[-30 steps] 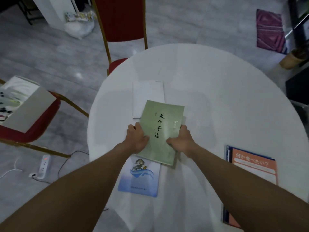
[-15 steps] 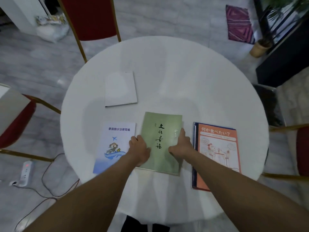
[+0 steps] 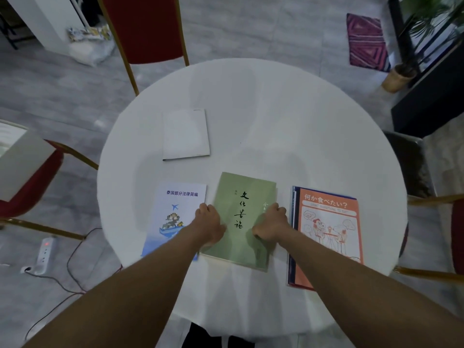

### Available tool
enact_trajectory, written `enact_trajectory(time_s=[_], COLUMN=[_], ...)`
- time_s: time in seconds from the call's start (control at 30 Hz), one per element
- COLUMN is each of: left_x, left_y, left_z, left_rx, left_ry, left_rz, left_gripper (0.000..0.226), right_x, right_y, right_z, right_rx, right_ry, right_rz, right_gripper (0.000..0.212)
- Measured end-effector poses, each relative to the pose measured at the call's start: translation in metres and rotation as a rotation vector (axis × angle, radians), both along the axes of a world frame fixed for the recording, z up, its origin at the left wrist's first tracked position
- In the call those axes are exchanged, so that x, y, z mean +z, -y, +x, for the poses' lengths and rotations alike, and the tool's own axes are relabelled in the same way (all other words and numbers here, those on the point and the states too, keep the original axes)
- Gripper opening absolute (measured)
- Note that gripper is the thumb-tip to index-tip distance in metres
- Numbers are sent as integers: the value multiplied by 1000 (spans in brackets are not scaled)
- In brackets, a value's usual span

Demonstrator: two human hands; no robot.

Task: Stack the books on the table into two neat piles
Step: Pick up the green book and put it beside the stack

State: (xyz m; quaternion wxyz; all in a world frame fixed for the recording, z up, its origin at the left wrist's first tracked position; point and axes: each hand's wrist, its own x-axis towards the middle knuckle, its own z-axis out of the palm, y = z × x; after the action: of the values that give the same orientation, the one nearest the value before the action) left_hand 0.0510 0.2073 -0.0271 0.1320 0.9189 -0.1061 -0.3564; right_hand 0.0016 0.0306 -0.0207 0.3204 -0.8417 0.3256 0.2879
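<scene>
green book: your left hand (image 3: 210, 226) and right hand (image 3: 271, 226) are both curled onto the green book (image 3: 244, 217), one on each long edge; it lies flat near your side of the table (image 3: 288, 126), and there looks to be a second cover peeking out under its right edge, so it may already sit on something; can't say for sure

left hand: fingers folded over the book's left edge, knuckles up; gripping or just pressing, hard to tell, but it's on that book

right hand: same deal on the right edge, fingers tucked in against the cover

blue booklet: the blue booklet (image 3: 173, 217) sits just left of the green one, flat, on its own; your left forearm crosses its lower corner

orange book: the orange book (image 3: 329, 234) is just right of the green one, with darker edges showing beneath it, so that's probably a small pile started

white book: the white book (image 3: 185, 134) lies alone farther out, well apart from the rest

progress: I'd call it early to middle; two piles maybe begun, blue and white ones not yet stacked, edges not squared
</scene>
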Motion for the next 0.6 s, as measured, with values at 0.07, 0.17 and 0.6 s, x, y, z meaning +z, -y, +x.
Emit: enact_trajectory(time_s=[0.07, 0.17, 0.6], left_x=[4, 13, 33], left_y=[-2, -5, -41], left_z=[6, 19, 98], left_rx=[-16, -37, 48], left_ry=[26, 79, 206], left_rz=[-21, -46, -11], left_gripper=[59, 64, 56], right_x=[2, 7, 17], right_y=[-1, -2, -22], right_z=[2, 8, 84], right_rx=[8, 34, 133], right_ry=[40, 105, 266], right_rz=[-21, -98, -94], right_gripper=[109, 116, 91])
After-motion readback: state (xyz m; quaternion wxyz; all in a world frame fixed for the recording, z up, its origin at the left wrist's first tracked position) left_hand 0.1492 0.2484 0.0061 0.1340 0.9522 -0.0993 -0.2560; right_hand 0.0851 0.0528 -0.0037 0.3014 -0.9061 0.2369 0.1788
